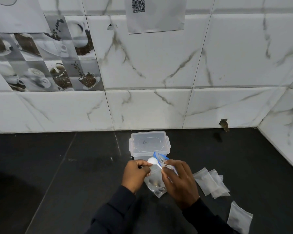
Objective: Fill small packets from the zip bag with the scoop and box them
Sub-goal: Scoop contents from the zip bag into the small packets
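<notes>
**Both hands engaged on zip bag and scoop, lower centre of frame**

Head view. The left hand (136,174), at lower centre, has its fingers curled and pinches the left lip of the clear zip bag (155,184). The right hand (179,181), just right of it, pinches the handle of the white scoop (152,160). Whether it also grips the bag's blue-edged mouth cannot be told. The scoop bowl sits at the bag mouth, between the two hands. Dark pieces lie in the bottom of the bag. The clear box (149,143), lid in place, stands on the dark bench (57,166) just above the hands in the frame, near the tiled wall (159,107). Small packets (210,183) lie overlapping at lower right, with one more apart from them at the bottom right corner
</notes>
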`<state>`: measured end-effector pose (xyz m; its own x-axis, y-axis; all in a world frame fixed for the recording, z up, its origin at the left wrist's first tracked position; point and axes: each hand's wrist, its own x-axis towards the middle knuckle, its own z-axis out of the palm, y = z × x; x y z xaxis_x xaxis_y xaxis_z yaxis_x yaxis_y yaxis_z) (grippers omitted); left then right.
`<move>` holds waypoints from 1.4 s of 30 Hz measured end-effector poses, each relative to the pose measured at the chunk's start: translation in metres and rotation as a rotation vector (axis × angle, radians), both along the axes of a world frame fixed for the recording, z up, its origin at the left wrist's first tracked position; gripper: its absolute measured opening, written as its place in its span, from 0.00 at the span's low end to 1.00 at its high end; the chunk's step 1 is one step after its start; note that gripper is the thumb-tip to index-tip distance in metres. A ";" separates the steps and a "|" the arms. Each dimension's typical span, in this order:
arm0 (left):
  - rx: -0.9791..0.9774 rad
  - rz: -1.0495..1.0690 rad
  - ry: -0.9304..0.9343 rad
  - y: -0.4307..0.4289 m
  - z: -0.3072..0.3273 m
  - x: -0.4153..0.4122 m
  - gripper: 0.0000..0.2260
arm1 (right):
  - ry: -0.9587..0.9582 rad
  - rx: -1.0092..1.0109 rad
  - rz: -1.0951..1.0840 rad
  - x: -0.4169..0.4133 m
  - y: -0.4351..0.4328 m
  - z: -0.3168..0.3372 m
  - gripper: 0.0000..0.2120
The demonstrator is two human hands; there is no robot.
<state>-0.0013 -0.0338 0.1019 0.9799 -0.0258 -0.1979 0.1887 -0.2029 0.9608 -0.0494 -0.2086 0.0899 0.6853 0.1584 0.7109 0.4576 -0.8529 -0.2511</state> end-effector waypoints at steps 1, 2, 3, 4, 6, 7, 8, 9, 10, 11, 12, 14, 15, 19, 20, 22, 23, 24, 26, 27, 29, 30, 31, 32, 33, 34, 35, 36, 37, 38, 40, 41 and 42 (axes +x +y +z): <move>-0.010 0.015 0.008 0.001 0.000 0.000 0.11 | 0.050 0.111 -0.011 0.001 -0.003 0.004 0.03; -0.013 0.025 0.010 0.002 -0.001 0.000 0.11 | 0.116 0.241 -0.036 0.003 -0.007 0.010 0.02; -0.010 0.031 0.007 0.004 -0.002 -0.001 0.11 | 0.185 0.366 -0.079 0.007 -0.012 0.016 0.01; -0.004 0.034 0.004 0.006 -0.004 -0.001 0.11 | 0.250 0.467 -0.138 0.012 -0.019 0.019 0.01; 0.017 0.040 0.009 0.012 -0.008 -0.002 0.12 | 0.394 0.523 -0.267 0.028 -0.035 0.018 0.03; 0.025 0.045 0.015 0.014 -0.009 -0.003 0.12 | 0.485 0.467 -0.315 0.038 -0.044 0.014 0.04; 0.028 0.051 0.022 0.015 -0.009 -0.004 0.12 | 0.582 0.393 -0.352 0.046 -0.050 0.009 0.06; 0.028 0.057 0.027 0.016 -0.009 -0.005 0.12 | 0.667 0.329 -0.376 0.055 -0.055 0.003 0.07; 0.027 0.060 0.029 0.016 -0.009 -0.006 0.11 | 0.740 0.279 -0.388 0.063 -0.057 -0.002 0.08; 0.029 0.060 0.028 0.015 -0.008 -0.007 0.11 | 0.808 0.237 -0.391 0.070 -0.056 -0.007 0.08; 0.035 0.058 0.023 0.014 -0.007 -0.009 0.10 | 0.881 0.194 -0.384 0.076 -0.052 -0.010 0.08; 0.040 0.051 0.018 0.011 -0.005 -0.010 0.10 | 1.061 0.108 -0.358 0.088 -0.041 -0.012 0.08; 0.034 0.047 0.020 0.010 -0.004 -0.011 0.10 | 1.139 0.064 -0.336 0.094 -0.035 -0.012 0.07; 0.000 0.023 0.016 0.008 0.001 -0.012 0.11 | 1.120 0.166 -0.341 0.108 -0.032 -0.010 0.05; -0.011 0.020 0.013 0.008 0.002 -0.012 0.11 | 1.033 0.217 -0.303 0.106 -0.036 -0.007 0.08; -0.032 0.009 0.011 0.005 0.005 -0.010 0.10 | 0.883 0.295 -0.138 0.092 -0.044 0.005 0.14; -0.044 0.001 0.008 0.002 0.007 -0.009 0.10 | 0.840 0.373 -0.036 0.079 -0.046 0.013 0.12; -0.057 -0.010 0.007 -0.003 0.009 -0.007 0.10 | 0.828 0.448 0.071 0.061 -0.046 0.023 0.07; -0.080 -0.039 0.005 -0.018 0.013 -0.004 0.08 | 0.850 0.442 0.231 0.031 -0.050 0.038 0.10; -0.085 -0.056 0.003 -0.027 0.015 -0.003 0.08 | 0.850 0.351 0.255 0.020 -0.053 0.037 0.12; -0.097 -0.127 -0.015 -0.050 0.015 -0.002 0.08 | 0.798 0.215 0.193 0.005 -0.064 0.029 0.12; -0.116 -0.160 -0.021 -0.060 0.016 -0.002 0.08 | 0.757 0.235 0.153 0.001 -0.070 0.024 0.09; -0.148 -0.198 -0.025 -0.074 0.016 -0.002 0.08 | 0.718 0.302 0.118 -0.004 -0.080 0.021 0.05; -0.193 -0.224 -0.036 -0.083 0.017 -0.004 0.08 | 0.696 0.378 0.096 -0.009 -0.087 0.020 0.03; -0.229 -0.267 -0.049 -0.091 0.016 -0.005 0.10 | 0.683 0.449 0.071 -0.014 -0.095 0.021 0.02; -0.249 -0.334 -0.051 -0.103 0.014 -0.006 0.12 | 0.672 0.509 0.028 -0.022 -0.107 0.023 0.01; -0.224 -0.412 -0.044 -0.112 0.009 -0.006 0.15 | 0.673 0.577 -0.014 -0.029 -0.117 0.024 0.01; -0.170 -0.500 -0.029 -0.122 0.004 -0.007 0.16 | 0.684 0.659 -0.048 -0.037 -0.128 0.025 0.01; -0.112 -0.580 -0.018 -0.131 -0.003 -0.007 0.15 | 0.693 0.754 -0.065 -0.043 -0.138 0.025 0.02; -0.082 -0.648 -0.010 -0.141 -0.009 -0.008 0.12 | 0.699 0.845 -0.079 -0.049 -0.148 0.025 0.03; -0.059 -0.711 -0.005 -0.161 -0.022 -0.012 0.04 | 0.704 0.975 -0.128 -0.058 -0.167 0.020 0.08; -0.046 -0.724 0.005 -0.175 -0.029 -0.017 0.04 | 0.705 1.029 -0.173 -0.065 -0.178 0.016 0.10; -0.032 -0.722 0.020 -0.185 -0.035 -0.021 0.06 | 0.711 1.079 -0.216 -0.070 -0.187 0.009 0.12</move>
